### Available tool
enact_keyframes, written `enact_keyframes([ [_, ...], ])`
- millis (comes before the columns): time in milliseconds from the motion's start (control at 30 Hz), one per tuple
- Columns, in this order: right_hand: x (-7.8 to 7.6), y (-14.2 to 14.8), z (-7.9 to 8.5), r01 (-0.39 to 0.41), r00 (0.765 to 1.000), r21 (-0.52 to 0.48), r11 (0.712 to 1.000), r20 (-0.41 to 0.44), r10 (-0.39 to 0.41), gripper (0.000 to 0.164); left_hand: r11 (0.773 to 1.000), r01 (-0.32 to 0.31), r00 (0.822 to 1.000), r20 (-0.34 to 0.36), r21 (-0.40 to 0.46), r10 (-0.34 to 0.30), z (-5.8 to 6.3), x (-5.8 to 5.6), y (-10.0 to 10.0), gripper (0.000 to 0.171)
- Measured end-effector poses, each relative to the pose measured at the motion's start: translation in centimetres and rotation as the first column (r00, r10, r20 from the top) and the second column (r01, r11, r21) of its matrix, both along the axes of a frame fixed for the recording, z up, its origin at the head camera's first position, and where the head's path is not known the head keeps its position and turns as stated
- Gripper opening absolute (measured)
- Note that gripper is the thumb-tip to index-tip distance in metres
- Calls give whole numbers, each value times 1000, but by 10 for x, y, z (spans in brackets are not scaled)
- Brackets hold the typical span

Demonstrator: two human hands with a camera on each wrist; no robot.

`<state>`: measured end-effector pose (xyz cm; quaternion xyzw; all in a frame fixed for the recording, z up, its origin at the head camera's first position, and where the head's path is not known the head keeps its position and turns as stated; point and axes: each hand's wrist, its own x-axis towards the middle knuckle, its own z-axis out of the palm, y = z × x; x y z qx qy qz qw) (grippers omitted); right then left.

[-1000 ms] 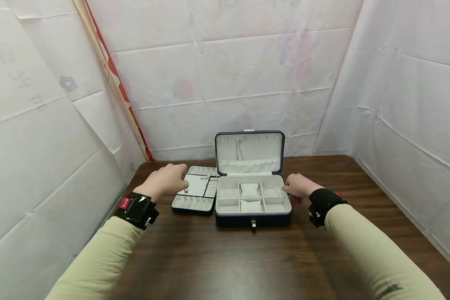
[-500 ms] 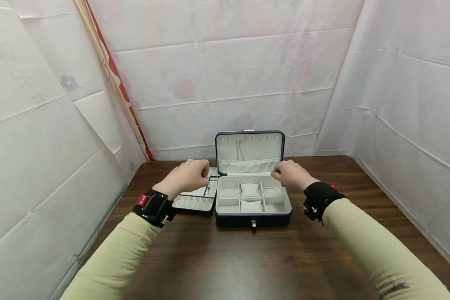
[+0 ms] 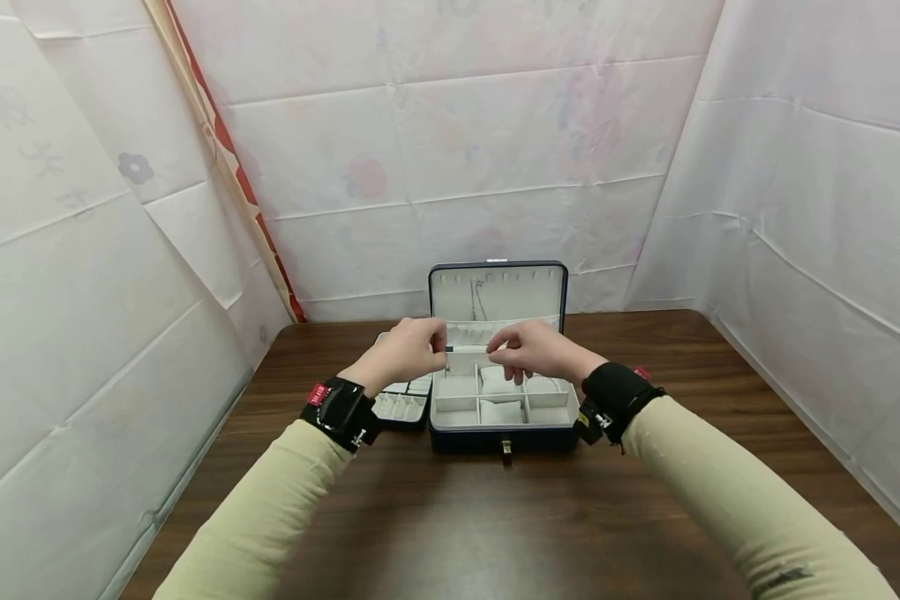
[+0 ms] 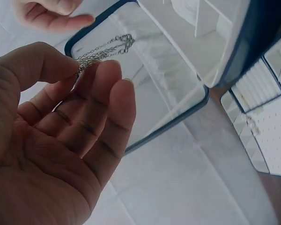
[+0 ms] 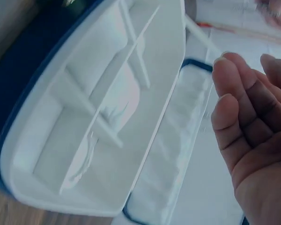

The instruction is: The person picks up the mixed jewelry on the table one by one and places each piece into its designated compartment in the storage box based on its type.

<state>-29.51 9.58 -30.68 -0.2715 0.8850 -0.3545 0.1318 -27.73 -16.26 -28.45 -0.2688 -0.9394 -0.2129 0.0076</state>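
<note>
My left hand (image 3: pixel 411 348) is over the left edge of the open jewelry box (image 3: pixel 465 442). Between its thumb and index finger it pinches a bunched silver chain (image 4: pixel 96 55), whose links show clearly in the left wrist view. Facing it, my right hand (image 3: pixel 536 348) hovers above the box's back compartments. Its fingers (image 5: pixel 225 72) are loosely bent, and nothing shows between them. The raised lid (image 3: pixel 525 292) has a white lining with a thin necklace (image 3: pixel 477 300) hanging from its hooks.
Left of the box lies a jewelry tray (image 3: pixel 399 408) with small slots, partly hidden by my left hand. Pale cushions (image 3: pixel 501 412) sit in the box's middle compartments. A brown wooden table (image 3: pixel 450 525) carries everything, with white sheeting (image 3: pixel 495 150) hung around it.
My left hand has moved right, from over the tray to the box, carrying the chain. My right hand has come left from the box's right side, and its fingers have loosened.
</note>
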Motion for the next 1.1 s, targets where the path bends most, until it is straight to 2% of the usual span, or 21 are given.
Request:
enact_keyframes([
  [200,8,-18,1,-46,999,-25,999,11,47,31,999,34,999,33,29,-35,-4,-2,11,8],
  [400,11,-25,-1,-52,998,-52,997,19,53,30,998,54,997,46,44,-56,-6,-1,19,10],
  [867,10,-28,-5,-47,999,-88,995,-5,47,13,993,105,994,4,59,-106,-8,-1,28,11],
  [1100,9,-25,-4,-36,999,-75,997,-12,35,18,992,117,993,-13,52,-116,-12,-3,27,11],
])
